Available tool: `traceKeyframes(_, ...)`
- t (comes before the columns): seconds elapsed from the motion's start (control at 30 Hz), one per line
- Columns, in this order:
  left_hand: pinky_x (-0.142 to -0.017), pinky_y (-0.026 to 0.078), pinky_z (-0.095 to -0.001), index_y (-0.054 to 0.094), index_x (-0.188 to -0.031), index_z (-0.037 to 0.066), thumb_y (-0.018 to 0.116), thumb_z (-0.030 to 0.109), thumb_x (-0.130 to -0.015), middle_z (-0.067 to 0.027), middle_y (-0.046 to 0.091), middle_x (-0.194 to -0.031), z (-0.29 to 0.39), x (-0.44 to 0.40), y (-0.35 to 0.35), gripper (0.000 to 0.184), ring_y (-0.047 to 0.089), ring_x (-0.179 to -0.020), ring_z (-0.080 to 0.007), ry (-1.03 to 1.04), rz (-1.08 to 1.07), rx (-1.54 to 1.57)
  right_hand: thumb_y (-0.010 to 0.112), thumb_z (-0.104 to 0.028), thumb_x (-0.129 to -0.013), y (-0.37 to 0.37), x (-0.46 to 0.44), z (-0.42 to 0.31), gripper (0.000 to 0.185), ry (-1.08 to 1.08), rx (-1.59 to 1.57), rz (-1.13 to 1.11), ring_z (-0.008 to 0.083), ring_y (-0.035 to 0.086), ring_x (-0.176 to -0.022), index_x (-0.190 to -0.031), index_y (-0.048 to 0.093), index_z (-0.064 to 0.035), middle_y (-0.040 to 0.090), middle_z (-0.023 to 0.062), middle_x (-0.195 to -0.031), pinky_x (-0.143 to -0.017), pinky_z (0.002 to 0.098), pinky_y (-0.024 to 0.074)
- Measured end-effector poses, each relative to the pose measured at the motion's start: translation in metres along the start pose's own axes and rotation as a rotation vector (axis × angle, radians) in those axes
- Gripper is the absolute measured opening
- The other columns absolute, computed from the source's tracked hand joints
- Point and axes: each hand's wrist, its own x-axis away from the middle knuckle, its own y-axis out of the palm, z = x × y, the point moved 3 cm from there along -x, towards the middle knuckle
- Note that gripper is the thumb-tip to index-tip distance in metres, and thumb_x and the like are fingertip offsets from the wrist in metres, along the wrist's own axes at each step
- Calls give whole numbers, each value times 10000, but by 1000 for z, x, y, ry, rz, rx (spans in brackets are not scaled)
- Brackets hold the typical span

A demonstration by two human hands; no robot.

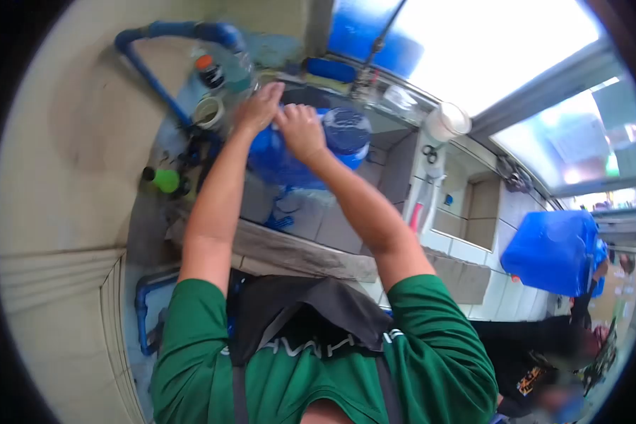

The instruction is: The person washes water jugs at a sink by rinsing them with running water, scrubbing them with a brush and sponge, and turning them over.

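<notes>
A translucent blue water container (290,166) lies in a tiled sink (336,222), with a dark blue round part (348,131) at its right end. My right hand (302,132) is on top of the container, its fingers curled over the surface. My left hand (260,109) is at the container's left end, fingers stretched out; whether it touches the container I cannot tell. Part of the container is hidden behind my hands and forearms. Below it, a blue strand-like thing (281,219) lies on the sink floor.
Blue pipes (148,71) run along the left wall. An orange-capped bottle (208,71), a white cup (208,112) and a green bottle (164,180) stand left. Right are a white bucket (446,124), scissors (430,152) and another blue container (552,251), near a person in dark clothing (537,353).
</notes>
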Motion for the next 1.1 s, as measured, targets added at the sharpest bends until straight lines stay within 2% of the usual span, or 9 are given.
traceKeyframes(0.13,-918,472,-468,616,-1227,125,528,524,-934,-169,638,-1208,54,8,-38,504,601,-1101,-382,-80,-154,277,632,-77,-758,-28,8,32,302,215,-509,-128,391,602,-962,-1059,608,-78,618,168,-993,-833,448,486)
traceKeyframes(0.2,-939,467,-433,653,-1135,78,663,381,-870,-155,647,-1161,82,22,-58,403,591,-1131,-349,294,-60,123,623,-66,-772,-56,4,78,283,424,-727,-88,440,622,-995,-1054,649,-72,640,230,-1037,-833,476,512)
traceKeyframes(0.4,-952,456,-454,653,-1042,40,761,460,-754,-129,648,-1131,83,32,-58,521,583,-1137,-339,608,-61,-203,588,-209,-869,-133,57,268,194,756,196,215,345,667,-864,-957,695,-73,650,191,-976,-749,437,547)
traceKeyframes(0.6,-962,447,-448,632,-976,12,765,491,-737,-173,620,-1168,73,-12,-49,552,567,-1126,-361,635,-132,-156,646,-558,-833,-154,82,340,508,1207,276,-386,327,659,-1052,-1098,722,-132,692,140,-1136,-919,410,511)
traceKeyframes(0.73,-937,455,-443,625,-977,16,720,540,-760,-169,609,-1163,61,-26,-42,575,577,-1080,-362,639,-100,-193,602,-531,-878,-120,47,287,520,868,101,-194,355,660,-1029,-1111,703,-78,709,158,-1064,-868,430,516)
traceKeyframes(0.87,-912,461,-442,637,-981,40,694,496,-801,-144,625,-1116,66,-19,-37,494,596,-1027,-351,577,-46,-196,734,-376,-849,-71,-9,153,359,658,-691,-345,135,585,-694,-938,743,-28,676,73,-778,-655,301,497)
traceKeyframes(0.97,-896,467,-436,652,-997,91,684,464,-810,-127,633,-1120,69,-3,-36,418,606,-991,-358,518,59,-139,796,-309,-772,-40,-48,63,294,304,-1142,-297,162,647,-770,-902,753,-49,713,85,-808,-718,322,518)
traceKeyframes(1.0,-945,439,-455,651,-1101,147,686,456,-790,-113,626,-1180,58,3,-31,440,581,-1073,-358,195,-153,-197,771,-258,-798,-29,-61,39,242,344,-1225,-308,138,605,-722,-854,722,-28,682,63,-775,-653,313,493)
traceKeyframes(1.1,-1031,388,-449,582,-1243,185,627,488,-828,-113,597,-1282,30,20,-3,515,523,-1213,-312,329,171,-266,743,-216,-833,-21,-95,-1,210,592,-1504,-381,111,539,-631,-780,663,-29,614,30,-702,-544,302,440)
